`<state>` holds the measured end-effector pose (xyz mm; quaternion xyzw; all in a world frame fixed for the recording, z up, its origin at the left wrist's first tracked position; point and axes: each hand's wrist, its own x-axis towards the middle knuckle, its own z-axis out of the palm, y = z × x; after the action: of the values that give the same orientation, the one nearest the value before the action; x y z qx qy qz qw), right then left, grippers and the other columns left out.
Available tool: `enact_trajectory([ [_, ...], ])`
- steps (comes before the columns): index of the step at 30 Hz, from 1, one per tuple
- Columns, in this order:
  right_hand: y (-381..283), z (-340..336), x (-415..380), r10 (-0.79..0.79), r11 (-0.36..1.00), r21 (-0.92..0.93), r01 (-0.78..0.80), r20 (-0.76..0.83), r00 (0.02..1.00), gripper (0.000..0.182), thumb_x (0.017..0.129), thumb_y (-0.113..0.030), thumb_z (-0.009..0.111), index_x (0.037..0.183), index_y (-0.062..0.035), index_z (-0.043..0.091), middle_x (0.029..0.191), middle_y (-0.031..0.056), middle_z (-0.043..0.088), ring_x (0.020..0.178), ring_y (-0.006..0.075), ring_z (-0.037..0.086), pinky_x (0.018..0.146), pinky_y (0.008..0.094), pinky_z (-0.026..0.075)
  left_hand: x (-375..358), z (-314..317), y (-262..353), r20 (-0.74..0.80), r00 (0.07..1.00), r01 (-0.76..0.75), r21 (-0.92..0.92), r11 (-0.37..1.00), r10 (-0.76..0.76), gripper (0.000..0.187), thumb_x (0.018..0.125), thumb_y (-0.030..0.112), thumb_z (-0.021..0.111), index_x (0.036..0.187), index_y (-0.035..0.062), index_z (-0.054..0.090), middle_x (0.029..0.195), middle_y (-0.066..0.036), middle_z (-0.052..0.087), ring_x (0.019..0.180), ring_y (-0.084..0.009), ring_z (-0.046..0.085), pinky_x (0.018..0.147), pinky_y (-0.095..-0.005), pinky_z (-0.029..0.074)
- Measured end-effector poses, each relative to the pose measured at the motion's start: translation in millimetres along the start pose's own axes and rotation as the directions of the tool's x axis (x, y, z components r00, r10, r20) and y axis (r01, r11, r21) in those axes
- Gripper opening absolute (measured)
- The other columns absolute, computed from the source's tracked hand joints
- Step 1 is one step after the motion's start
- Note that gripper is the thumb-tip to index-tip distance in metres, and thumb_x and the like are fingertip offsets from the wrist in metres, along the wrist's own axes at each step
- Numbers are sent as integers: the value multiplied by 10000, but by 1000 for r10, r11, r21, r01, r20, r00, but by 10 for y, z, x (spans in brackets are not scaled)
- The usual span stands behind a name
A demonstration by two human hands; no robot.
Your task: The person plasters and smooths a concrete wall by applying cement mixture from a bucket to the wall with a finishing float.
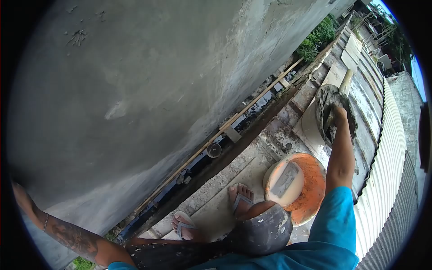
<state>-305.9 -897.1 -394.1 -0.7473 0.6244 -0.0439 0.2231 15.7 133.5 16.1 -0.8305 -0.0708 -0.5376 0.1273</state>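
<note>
My right hand (339,114) reaches into a mortar-caked bucket (312,126) at the right. Its fingers are closed low in the bucket, and what they grip is hidden by the hand and the grey mortar. From the bucket's far side a wooden stick (346,82) sticks out. My left arm stretches to the far left, where my left hand (19,191) is by the grey plastered wall (135,81); its fingers are lost in the dark edge. Nearer my knee stands an orange basin (312,184), with a pale rounded piece (283,184) bearing a grey patch inside.
My sandalled feet (240,198) stand on a rough concrete ledge (216,180). Between ledge and wall runs a dark wet gap with a long wooden strip (252,102) and a small round container (214,150). Corrugated roofing (387,171) lies at the right.
</note>
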Motion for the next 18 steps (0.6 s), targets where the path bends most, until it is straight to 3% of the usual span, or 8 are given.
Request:
enact_trajectory([
  [1, 2, -30, 8, -7, 1000, -3, 7, 38, 999, 438, 878, -330, 632, 1026, 80, 675, 987, 181, 670, 777, 256, 649, 636, 430, 511, 4, -24, -10, -4, 1000, -9, 7, 1000, 9, 937, 910, 689, 383, 1494, -19, 194, 1434, -413, 185, 1341, -544, 229, 1073, -587, 258],
  [5, -207, -254, -171, -61, 997, -50, 62, 16, 998, 512, 873, -391, 633, 1055, 85, 674, 1010, 199, 693, 830, 314, 689, 672, 430, 541, -7, -144, 76, -21, 999, -29, 26, 999, 30, 949, 906, 698, 373, 1497, -18, 176, 1432, -421, 157, 1338, -558, 207, 1070, -600, 247],
  [8, -243, -342, -158, -37, 996, 79, 36, 20, 999, 617, 866, -519, 613, 1091, 51, 686, 1031, 182, 702, 939, 316, 676, 818, 426, 515, -55, -112, 103, -16, 1000, -25, 24, 999, 26, 958, 903, 705, 365, 1499, -17, 162, 1431, -427, 137, 1337, -568, 190, 1068, -609, 240],
  [11, -482, -587, -590, 103, 908, 362, -212, 299, 949, 581, 876, -483, 607, 1134, 33, 670, 1054, 178, 693, 928, 305, 682, 769, 432, 541, -51, -130, 96, 1, 1000, -31, 37, 999, 31, 967, 900, 712, 357, 1501, -16, 149, 1431, -433, 116, 1335, -578, 174, 1067, -619, 232],
  [12, -478, -632, -724, 13, 841, 484, -241, 428, 904, 536, 894, -443, 583, 1166, 15, 638, 1041, 160, 693, 893, 281, 690, 718, 429, 560, -41, -138, 125, -7, 1000, -26, 33, 999, 26, 970, 899, 714, 354, 1502, -16, 144, 1430, -435, 109, 1334, -582, 168, 1066, -622, 229],
  [15, -460, -602, -807, 117, 717, 629, -300, 316, 942, 475, 925, -425, 543, 1179, -30, 618, 1036, 144, 692, 858, 281, 690, 705, 422, 564, -91, -79, 138, 10, 1000, -1, 31, 1000, 1, 979, 896, 721, 347, 1504, -15, 130, 1429, -441, 89, 1333, -592, 152, 1064, -632, 221],
  [16, -515, -601, -940, 85, 616, 716, -327, 352, 932, 409, 948, -395, 526, 1150, -52, 619, 1018, 137, 692, 830, 279, 687, 706, 442, 567, -112, -66, 176, 13, 1000, 5, 20, 1000, -5, 983, 895, 723, 344, 1505, -15, 126, 1429, -443, 82, 1332, -595, 146, 1064, -635, 219],
  [18, -560, -669, -1089, 124, 600, 751, -275, 252, 960, 405, 973, -400, 510, 1133, -44, 620, 1009, 136, 692, 833, 281, 688, 688, 468, 568, -111, -58, 146, 16, 1000, 15, 27, 1000, -15, 989, 893, 728, 339, 1507, -15, 117, 1428, -447, 68, 1331, -602, 135, 1063, -641, 213],
])
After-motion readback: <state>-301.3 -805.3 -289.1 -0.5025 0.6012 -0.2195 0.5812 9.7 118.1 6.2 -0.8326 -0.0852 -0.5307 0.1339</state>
